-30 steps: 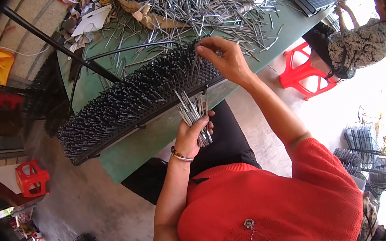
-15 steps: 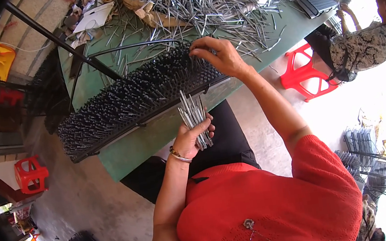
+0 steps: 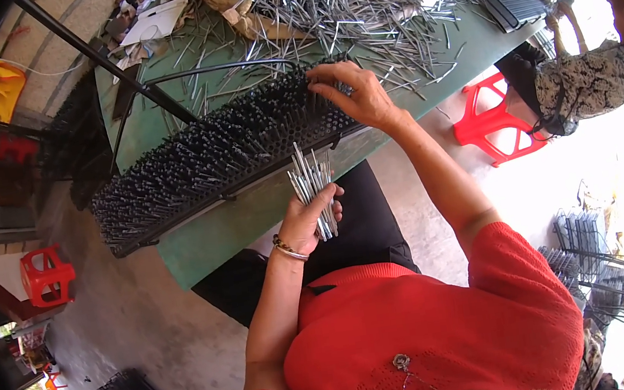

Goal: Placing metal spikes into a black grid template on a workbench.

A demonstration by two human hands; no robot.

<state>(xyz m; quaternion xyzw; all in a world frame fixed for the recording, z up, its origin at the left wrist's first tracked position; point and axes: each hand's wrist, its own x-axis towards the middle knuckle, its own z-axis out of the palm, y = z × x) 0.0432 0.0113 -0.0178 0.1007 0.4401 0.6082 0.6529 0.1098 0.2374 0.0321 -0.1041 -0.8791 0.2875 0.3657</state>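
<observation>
My left hand [image 3: 313, 214] is closed around a bundle of thin silver metal rods [image 3: 311, 175], their ends fanning out above and below my grip. In front of it lies a long black rack [image 3: 193, 180] with rows of holes, densely filled with upright dark rods. My right hand [image 3: 357, 89] is over the rack's right end, thumb and fingertips pinched together among the rods. What those fingertips hold, if anything, is too small to make out. Bare rows of holes show just below my right hand.
A heap of loose metal rods [image 3: 351, 3] covers the back of the green table [image 3: 193, 244]. A black metal bar [image 3: 105, 60] slants over the left side. At right, another person [image 3: 586, 79] works near a red stool [image 3: 482, 119] and a small wire rack [image 3: 519, 7].
Both hands stay almost where they were, the left on its bundle and the right at the rack. The view has shifted very slightly.
</observation>
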